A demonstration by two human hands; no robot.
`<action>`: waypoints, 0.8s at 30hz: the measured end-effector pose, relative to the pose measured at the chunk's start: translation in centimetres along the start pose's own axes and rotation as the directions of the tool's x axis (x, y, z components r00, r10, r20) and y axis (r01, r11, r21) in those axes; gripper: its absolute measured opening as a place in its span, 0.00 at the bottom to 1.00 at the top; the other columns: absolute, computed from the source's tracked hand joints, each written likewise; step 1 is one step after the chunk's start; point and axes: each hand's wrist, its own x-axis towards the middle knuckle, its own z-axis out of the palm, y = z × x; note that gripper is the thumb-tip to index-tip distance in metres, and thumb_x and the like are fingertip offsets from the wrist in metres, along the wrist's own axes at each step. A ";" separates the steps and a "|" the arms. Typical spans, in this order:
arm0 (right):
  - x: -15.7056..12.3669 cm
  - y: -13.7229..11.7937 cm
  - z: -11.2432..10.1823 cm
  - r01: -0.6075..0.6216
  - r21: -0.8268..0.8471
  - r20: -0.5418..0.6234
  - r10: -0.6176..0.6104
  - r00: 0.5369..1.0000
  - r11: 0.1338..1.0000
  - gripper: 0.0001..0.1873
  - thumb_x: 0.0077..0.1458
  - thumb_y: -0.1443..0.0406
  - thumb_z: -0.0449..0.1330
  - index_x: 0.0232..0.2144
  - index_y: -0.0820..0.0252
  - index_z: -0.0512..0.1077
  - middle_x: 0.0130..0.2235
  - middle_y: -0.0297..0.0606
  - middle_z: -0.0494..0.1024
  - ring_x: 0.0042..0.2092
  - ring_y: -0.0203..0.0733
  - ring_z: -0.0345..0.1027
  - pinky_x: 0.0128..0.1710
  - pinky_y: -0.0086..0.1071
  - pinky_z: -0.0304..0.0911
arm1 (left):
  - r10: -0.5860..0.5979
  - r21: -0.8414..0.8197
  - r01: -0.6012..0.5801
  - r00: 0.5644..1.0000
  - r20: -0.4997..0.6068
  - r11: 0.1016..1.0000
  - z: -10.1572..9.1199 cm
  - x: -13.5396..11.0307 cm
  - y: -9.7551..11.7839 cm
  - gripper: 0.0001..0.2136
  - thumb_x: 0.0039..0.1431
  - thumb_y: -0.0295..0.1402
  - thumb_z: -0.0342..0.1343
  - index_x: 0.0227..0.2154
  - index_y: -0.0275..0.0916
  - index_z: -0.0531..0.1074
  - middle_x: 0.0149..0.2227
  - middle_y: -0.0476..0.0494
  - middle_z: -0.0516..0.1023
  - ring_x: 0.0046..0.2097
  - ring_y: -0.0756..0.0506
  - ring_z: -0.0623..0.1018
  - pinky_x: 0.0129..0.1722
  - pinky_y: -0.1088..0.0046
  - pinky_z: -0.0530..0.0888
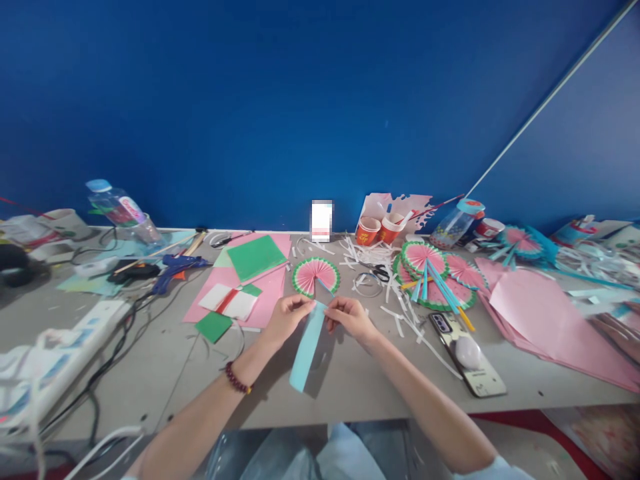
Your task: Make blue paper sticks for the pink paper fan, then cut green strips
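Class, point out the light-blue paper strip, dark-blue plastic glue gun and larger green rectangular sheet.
Light-blue paper strip point(309, 347), head view: its middle.
Dark-blue plastic glue gun point(175, 266), head view: its body.
Larger green rectangular sheet point(257, 259), head view: its centre.

two bare hands meet in front of the body, both in a fine pinch.
the bare left hand point(290, 315) is at the end of the bare left forearm point(203, 407), which slants up from the lower left; its thumb stretches to the right, with the index finger close above it. the bare right hand point(351, 320) mirrors it, with thumb and index finger brought together toward the left and the other fingers curled under the palm. the fingertips of both hands are near each other, but apart. the bare right forearm point(425, 393) slants up from the lower right, where a light blue cloth sleeve point(495, 469) covers the arm.
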 end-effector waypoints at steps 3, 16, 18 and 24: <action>0.0 0.1 0.2 -0.003 0.020 0.007 0.003 1.000 1.000 0.14 0.43 0.58 0.65 0.21 0.63 0.69 0.18 0.32 0.74 0.19 0.33 0.67 0.20 0.27 0.66 | 0.001 0.007 0.000 1.000 -0.031 1.000 0.2 0.0 0.0 0.10 0.46 0.37 0.58 0.19 0.37 0.69 0.18 0.53 0.64 0.23 0.53 0.62 0.23 0.77 0.58; -0.1 -1.2 0.1 -0.006 0.095 -0.213 0.026 0.977 0.995 0.13 0.39 0.60 0.66 0.19 0.63 0.69 0.18 0.32 0.73 0.18 0.32 0.65 0.18 0.26 0.66 | -0.154 0.088 0.142 0.977 0.147 0.986 -0.3 0.2 -0.6 0.13 0.46 0.42 0.62 0.27 0.35 0.76 0.27 0.46 0.77 0.29 0.48 0.72 0.26 0.76 0.64; -0.1 -1.4 -0.1 -0.009 0.117 -0.250 0.039 0.967 0.993 0.13 0.39 0.60 0.66 0.19 0.62 0.68 0.18 0.31 0.73 0.18 0.32 0.65 0.18 0.25 0.66 | -0.213 0.031 0.211 0.960 0.183 0.977 -0.5 0.3 -0.6 0.14 0.44 0.41 0.64 0.31 0.35 0.77 0.30 0.45 0.78 0.30 0.48 0.73 0.28 0.76 0.66; -0.2 -2.0 -0.4 0.027 0.137 -0.350 0.023 0.937 0.990 0.12 0.38 0.61 0.66 0.19 0.62 0.68 0.18 0.31 0.72 0.18 0.32 0.65 0.18 0.25 0.65 | -0.287 -0.042 0.297 0.944 0.165 0.954 -1.0 0.8 -0.5 0.22 0.39 0.37 0.68 0.40 0.36 0.75 0.32 0.44 0.80 0.32 0.47 0.75 0.31 0.75 0.69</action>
